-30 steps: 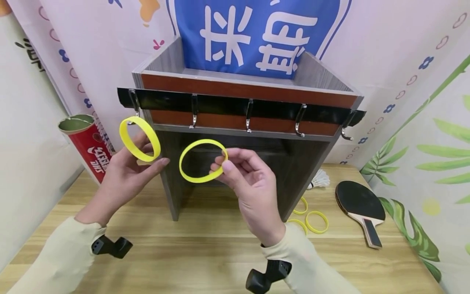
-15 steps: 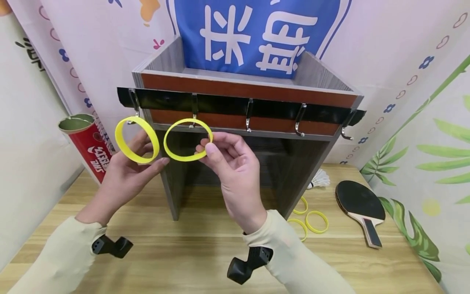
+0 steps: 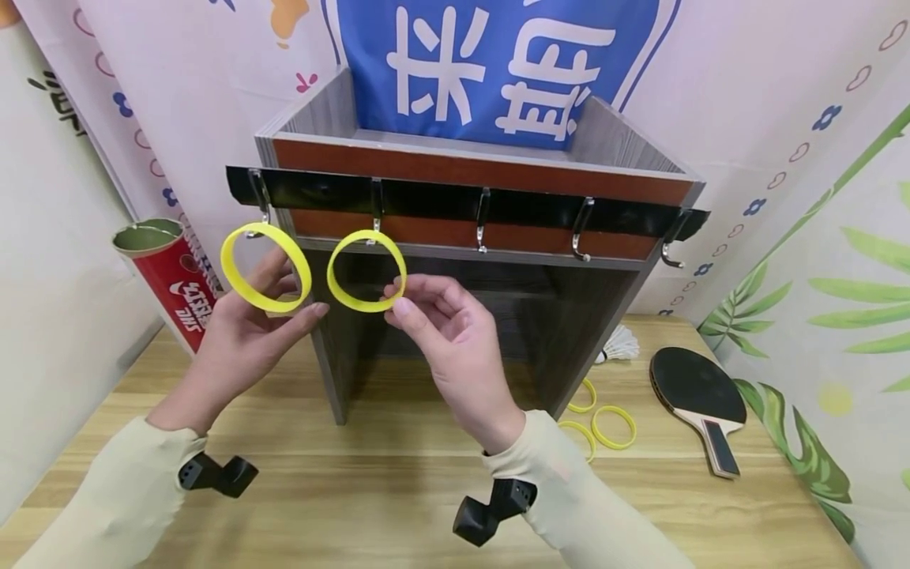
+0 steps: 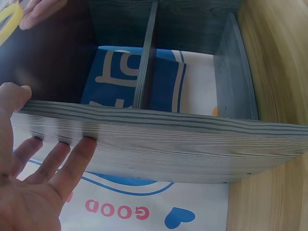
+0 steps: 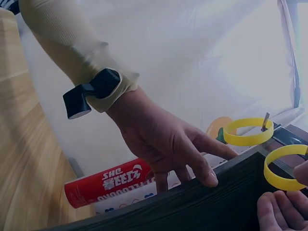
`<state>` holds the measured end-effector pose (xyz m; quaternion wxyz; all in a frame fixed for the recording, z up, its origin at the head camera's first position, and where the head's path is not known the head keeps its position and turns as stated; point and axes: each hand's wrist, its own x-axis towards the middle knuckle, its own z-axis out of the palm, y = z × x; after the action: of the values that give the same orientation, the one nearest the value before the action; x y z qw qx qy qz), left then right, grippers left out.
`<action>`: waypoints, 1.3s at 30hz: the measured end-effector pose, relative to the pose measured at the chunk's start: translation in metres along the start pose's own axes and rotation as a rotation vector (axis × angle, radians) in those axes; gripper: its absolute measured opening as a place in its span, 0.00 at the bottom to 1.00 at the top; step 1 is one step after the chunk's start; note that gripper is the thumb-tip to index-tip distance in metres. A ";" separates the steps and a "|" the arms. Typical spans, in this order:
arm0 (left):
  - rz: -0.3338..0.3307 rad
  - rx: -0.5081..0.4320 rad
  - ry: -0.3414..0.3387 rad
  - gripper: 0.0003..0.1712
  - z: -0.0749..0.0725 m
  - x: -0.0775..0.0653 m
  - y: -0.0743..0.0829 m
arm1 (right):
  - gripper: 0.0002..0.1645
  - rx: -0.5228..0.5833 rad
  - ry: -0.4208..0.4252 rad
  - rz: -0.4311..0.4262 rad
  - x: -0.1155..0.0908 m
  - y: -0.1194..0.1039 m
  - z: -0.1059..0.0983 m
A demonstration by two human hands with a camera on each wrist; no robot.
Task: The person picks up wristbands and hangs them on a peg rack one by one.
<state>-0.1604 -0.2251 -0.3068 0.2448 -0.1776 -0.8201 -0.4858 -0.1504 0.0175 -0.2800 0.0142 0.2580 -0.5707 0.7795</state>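
Observation:
My left hand [image 3: 245,336] grips the left side panel of a grey wooden cabinet [image 3: 441,163], thumb at its front edge and fingers [image 4: 79,161] against the outer face. A yellow wristband [image 3: 306,273] hangs from the leftmost hook, in front of that hand. Between right thumb and fingers, my right hand [image 3: 455,340] pinches the right side of another yellow wristband [image 3: 362,307]. The top of this band overlaps the tip of the second hook [image 3: 377,205] in the head view. In the right wrist view, the pinched band [image 5: 283,183] is beside the hanging one [image 5: 248,140].
A black strip [image 3: 430,204] with several metal hooks crosses the cabinet's front. Several yellow wristbands [image 3: 614,444] lie on the wooden table [image 3: 341,490] at right, near a shuttlecock [image 3: 620,345] and a table tennis paddle [image 3: 697,387]. A red shuttlecock tube [image 3: 171,276] stands at left.
My right hand has moved up and left, bringing its wristband from in front of the cabinet's opening to the second hook. The left hand keeps its place.

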 end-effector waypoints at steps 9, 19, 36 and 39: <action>-0.009 -0.017 0.008 0.44 -0.001 0.000 0.000 | 0.16 -0.160 -0.053 0.082 -0.021 -0.005 -0.038; -0.031 -0.032 0.013 0.47 -0.001 0.000 -0.002 | 0.07 -0.382 -0.181 0.009 -0.069 -0.012 -0.112; -0.035 -0.057 0.011 0.49 0.000 -0.001 -0.003 | 0.13 -0.911 0.208 0.390 -0.129 -0.002 -0.290; -0.039 -0.057 0.011 0.49 0.000 -0.002 -0.004 | 0.17 -1.099 0.183 0.511 -0.133 0.008 -0.307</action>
<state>-0.1608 -0.2269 -0.3104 0.2347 -0.1660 -0.8079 -0.5145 -0.1557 0.3262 -0.4085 0.0067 -0.0002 -0.9295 0.3688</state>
